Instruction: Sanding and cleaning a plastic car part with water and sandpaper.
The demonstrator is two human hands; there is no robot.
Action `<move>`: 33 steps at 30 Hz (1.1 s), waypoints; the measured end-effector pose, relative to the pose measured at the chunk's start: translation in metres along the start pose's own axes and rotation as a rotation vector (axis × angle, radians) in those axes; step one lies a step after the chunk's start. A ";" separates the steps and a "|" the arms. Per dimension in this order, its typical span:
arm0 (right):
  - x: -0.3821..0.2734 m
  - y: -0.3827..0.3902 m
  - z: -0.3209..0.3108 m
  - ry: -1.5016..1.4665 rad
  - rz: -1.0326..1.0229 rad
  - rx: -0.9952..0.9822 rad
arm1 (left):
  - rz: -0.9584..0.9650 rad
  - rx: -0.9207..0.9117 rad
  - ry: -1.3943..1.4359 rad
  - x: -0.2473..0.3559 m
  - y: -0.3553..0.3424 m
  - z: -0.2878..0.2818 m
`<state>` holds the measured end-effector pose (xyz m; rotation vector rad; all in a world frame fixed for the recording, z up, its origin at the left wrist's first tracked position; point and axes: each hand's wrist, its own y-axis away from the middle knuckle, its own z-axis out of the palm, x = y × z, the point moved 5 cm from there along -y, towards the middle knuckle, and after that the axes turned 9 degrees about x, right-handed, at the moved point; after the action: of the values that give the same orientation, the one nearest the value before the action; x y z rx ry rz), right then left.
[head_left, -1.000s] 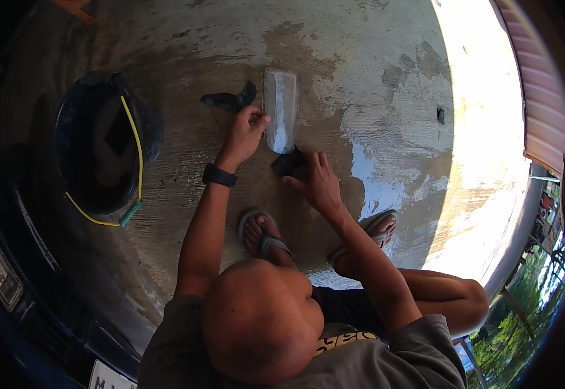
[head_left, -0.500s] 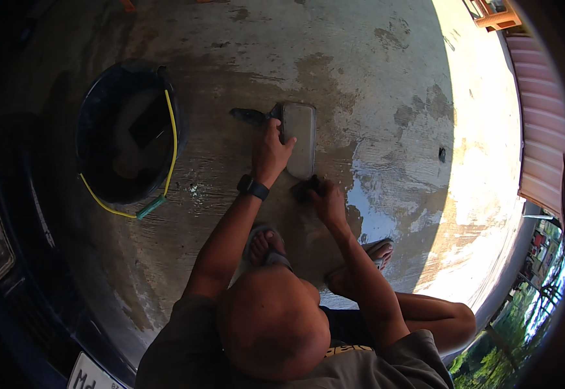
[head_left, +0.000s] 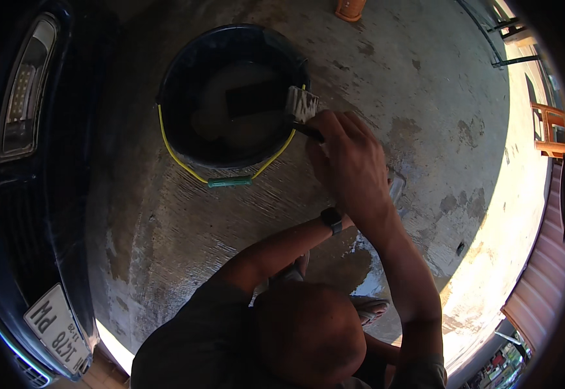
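Note:
My right hand (head_left: 350,152) is closed round the dark handle of a small brush (head_left: 303,104) with pale, wet-looking bristles. The brush is over the right rim of a large black bucket (head_left: 172,139), which has a yellow wire handle and a green grip. Murky water (head_left: 214,97) lies inside, and a dark rectangular shape (head_left: 250,98) shows in it. Beneath my right hand, my left hand (head_left: 347,222) is mostly hidden; only its wrist, with a black watch (head_left: 332,220), shows. Just beyond it, part of a rounded, glassy rectangular mirror-like piece (head_left: 396,186) is visible near the floor.
A dark vehicle's front (head_left: 49,194), with a lamp (head_left: 30,91) and a number plate (head_left: 57,330), stands at the left. The concrete floor (head_left: 185,227) is wet in patches. Orange-brown chairs (head_left: 550,129) and a pink corrugated sheet (head_left: 532,253) are at the right.
My right hand has carried the brush from beside the mirror-like piece up and left to the bucket's rim. The view has swung left; my left hand is now covered by the right.

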<state>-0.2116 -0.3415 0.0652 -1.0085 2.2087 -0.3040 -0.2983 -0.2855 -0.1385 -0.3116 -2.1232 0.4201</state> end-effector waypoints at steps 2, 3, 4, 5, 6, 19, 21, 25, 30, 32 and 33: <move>-0.031 -0.033 0.088 0.194 -0.238 -0.049 | 0.098 -0.027 -0.289 -0.030 0.021 0.013; -0.032 -0.043 0.133 0.309 -0.191 -0.210 | 0.208 -0.057 -0.538 -0.039 0.027 0.026; -0.028 -0.052 0.167 0.272 -0.093 -0.518 | 0.198 -0.022 -0.431 -0.042 0.029 0.027; -0.025 -0.054 0.196 0.221 0.010 -0.820 | 0.202 -0.040 -0.431 -0.045 0.031 0.021; -0.016 -0.051 0.225 0.204 -0.003 -0.854 | 0.135 -0.119 -0.356 -0.042 0.028 0.020; 0.014 -0.063 0.097 -1.063 0.562 -0.572 | -0.731 0.397 0.422 -0.040 0.033 -0.122; 0.031 -0.046 0.045 -1.089 0.634 -0.483 | -0.785 0.604 0.651 -0.028 0.048 -0.155; 0.061 0.036 -0.014 -1.081 0.877 -0.209 | -0.580 0.705 0.670 0.028 0.017 -0.198; 0.082 0.176 -0.023 -0.682 1.046 0.308 | -0.701 0.177 0.835 0.034 0.008 -0.118; 0.095 0.228 -0.023 -0.815 1.229 0.336 | -0.815 -0.020 0.908 0.026 0.022 -0.076; 0.096 0.252 -0.015 -0.987 1.388 0.345 | -0.844 -0.101 0.909 0.024 0.030 -0.063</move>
<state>-0.4127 -0.2439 -0.0874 0.5933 1.3692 0.3792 -0.2571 -0.2381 -0.1006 0.3079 -1.2071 -0.2946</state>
